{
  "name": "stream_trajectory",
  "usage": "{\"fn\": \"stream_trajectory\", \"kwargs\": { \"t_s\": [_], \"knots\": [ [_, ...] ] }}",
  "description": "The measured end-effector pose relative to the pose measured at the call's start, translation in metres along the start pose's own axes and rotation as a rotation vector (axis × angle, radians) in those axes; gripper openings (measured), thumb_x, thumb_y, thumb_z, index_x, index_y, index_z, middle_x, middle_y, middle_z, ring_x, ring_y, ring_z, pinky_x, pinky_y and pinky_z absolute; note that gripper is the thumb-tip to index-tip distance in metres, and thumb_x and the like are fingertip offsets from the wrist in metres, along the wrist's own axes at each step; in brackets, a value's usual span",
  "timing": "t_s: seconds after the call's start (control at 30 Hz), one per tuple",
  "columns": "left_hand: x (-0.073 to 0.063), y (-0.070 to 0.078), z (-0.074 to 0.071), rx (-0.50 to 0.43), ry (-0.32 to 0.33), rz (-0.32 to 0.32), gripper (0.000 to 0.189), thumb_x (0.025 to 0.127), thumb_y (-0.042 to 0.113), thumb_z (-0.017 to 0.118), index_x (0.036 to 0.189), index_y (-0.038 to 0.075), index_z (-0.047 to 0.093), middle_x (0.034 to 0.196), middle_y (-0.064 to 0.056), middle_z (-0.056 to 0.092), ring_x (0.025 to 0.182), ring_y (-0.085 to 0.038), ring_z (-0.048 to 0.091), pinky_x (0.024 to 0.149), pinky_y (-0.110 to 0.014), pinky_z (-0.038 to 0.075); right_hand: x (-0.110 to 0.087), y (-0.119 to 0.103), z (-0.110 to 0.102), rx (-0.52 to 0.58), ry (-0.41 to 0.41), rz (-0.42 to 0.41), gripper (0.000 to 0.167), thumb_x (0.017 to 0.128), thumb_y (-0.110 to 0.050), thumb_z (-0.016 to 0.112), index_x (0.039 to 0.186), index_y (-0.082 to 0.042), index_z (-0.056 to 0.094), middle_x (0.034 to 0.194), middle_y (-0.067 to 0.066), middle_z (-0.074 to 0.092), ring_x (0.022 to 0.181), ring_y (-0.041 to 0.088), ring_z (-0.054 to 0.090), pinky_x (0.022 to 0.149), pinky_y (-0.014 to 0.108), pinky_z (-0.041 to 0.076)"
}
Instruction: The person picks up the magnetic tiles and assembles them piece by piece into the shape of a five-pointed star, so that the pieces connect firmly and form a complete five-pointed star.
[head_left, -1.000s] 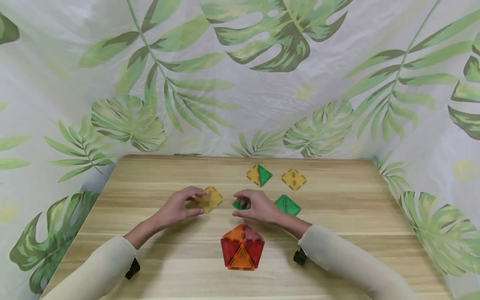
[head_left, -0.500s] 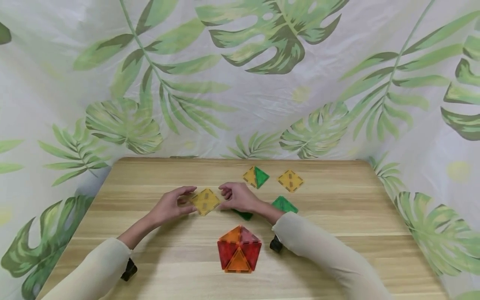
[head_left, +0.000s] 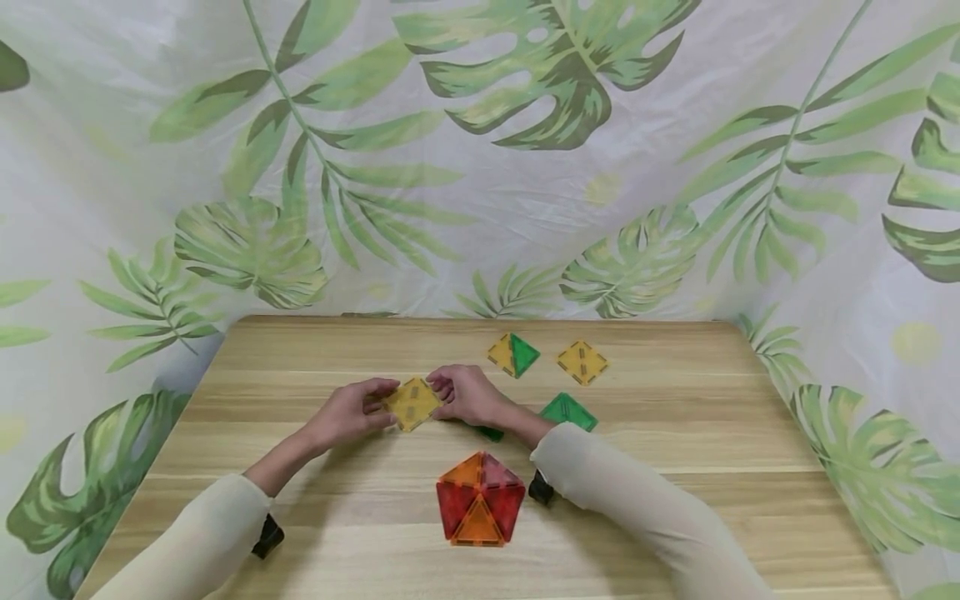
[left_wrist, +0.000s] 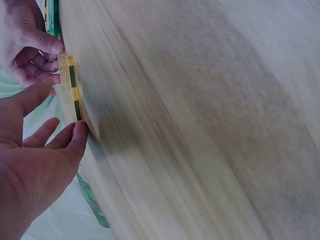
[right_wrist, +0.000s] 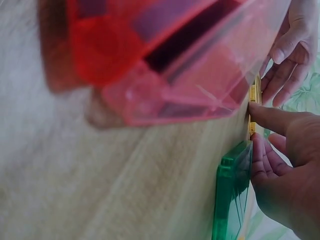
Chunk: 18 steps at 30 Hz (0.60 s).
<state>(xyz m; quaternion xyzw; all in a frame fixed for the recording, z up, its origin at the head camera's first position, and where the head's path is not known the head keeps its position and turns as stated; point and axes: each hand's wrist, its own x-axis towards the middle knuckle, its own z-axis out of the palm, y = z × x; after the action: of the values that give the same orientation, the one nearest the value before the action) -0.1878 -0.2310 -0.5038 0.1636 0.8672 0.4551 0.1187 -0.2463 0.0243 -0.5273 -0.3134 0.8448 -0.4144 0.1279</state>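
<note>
The right hand (head_left: 468,397) has moved from the green tile (right_wrist: 225,175) to the yellow diamond (head_left: 414,404); I see it and the left hand (head_left: 351,414) pinching that diamond's edges, beyond the red-orange cluster (head_left: 480,500) (that part looks built). Three other diamonds (head_left: 582,362) lie flat, apparently unused.

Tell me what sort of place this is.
Probably an indoor play or filming corner: a wooden table, a leaf-print sheet hung behind it, and colorful see-through toy tiles laid out on top.

Both arms (head_left: 645,500) extended forward, left hand (head_left: 349,415) and right hand (head_left: 468,396) close together, fingers (left_wrist: 77,140) bent
</note>
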Motion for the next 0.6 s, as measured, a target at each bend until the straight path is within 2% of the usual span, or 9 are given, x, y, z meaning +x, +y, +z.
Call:
{"fn": "stream_trajectory", "kwargs": {
  "t_s": [0.2, 0.4, 0.6],
  "knots": [
    [0.0019, 0.0043, 0.004, 0.011, 0.028, -0.02, 0.052, 0.094, 0.0, 0.077, 0.141, -0.013, 0.057, 0.141, -0.031, 0.061, 0.132, -0.047, 0.059, 0.108, -0.05, 0.052, 0.0013, 0.0004, 0.0017, 0.025, 0.028, 0.012, 0.054, 0.08, -0.002, 0.092, 0.13, 0.002, 0.07, 0.108, 0.012, 0.074, 0.095, 0.019, 0.071, 0.083, 0.021, 0.058],
    [0.0035, 0.003, 0.0079, 0.021, 0.077, -0.02, 0.044, 0.094, -0.003, 0.075, 0.135, -0.012, 0.063, 0.135, -0.03, 0.066, 0.121, -0.044, 0.066, 0.102, -0.049, 0.057, 0.0012, 0.0002, 0.0031, 0.006, 0.036, 0.023, 0.053, 0.08, -0.003, 0.092, 0.129, -0.002, 0.072, 0.107, 0.009, 0.075, 0.096, 0.017, 0.071, 0.086, 0.023, 0.058],
    [0.0051, 0.0002, 0.0072, 0.03, 0.129, -0.036, 0.039, 0.093, -0.008, 0.073, 0.132, -0.011, 0.066, 0.132, -0.029, 0.068, 0.119, -0.044, 0.069, 0.1, -0.049, 0.058, 0.0001, -0.0038, 0.0026, -0.025, 0.035, 0.017, 0.054, 0.081, 0.0, 0.091, 0.132, -0.002, 0.071, 0.113, 0.011, 0.075, 0.102, 0.022, 0.072, 0.088, 0.025, 0.059]
  ]
}}
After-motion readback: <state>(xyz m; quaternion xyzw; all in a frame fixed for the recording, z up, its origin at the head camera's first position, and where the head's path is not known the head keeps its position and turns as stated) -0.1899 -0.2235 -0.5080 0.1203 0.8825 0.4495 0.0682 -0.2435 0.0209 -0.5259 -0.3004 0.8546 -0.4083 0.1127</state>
